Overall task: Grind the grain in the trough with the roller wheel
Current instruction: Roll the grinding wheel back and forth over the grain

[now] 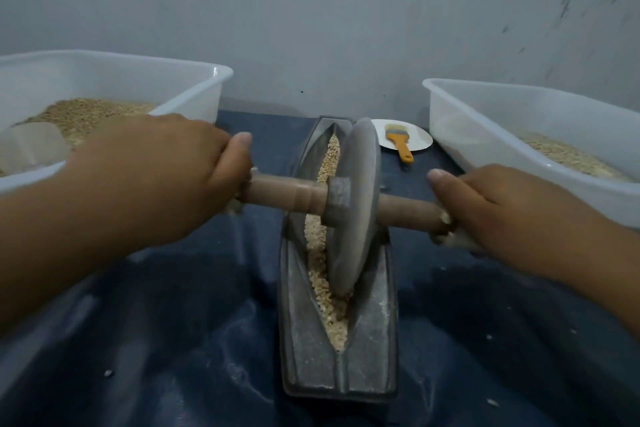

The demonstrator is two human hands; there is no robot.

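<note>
A long grey metal trough (pixel 372 340) lies lengthwise in front of me on a dark blue cloth. Pale crushed grain (pixel 320 270) fills its V-shaped groove. The grey roller wheel (pixel 356 198) stands upright in the groove near the middle, on a wooden axle (pixel 287 194) that sticks out on both sides. My left hand (pixel 156 177) grips the left end of the axle. My right hand (pixel 512 215) grips the right end, its thumb lying along the wood.
A white plastic tub (pixel 194 87) with grain and a clear scoop (pixel 34 146) stands at the left. Another white tub (pixel 485 121) with grain stands at the right. A white plate (pixel 420 139) holding an orange-handled brush (pixel 400 142) sits behind the trough by the wall.
</note>
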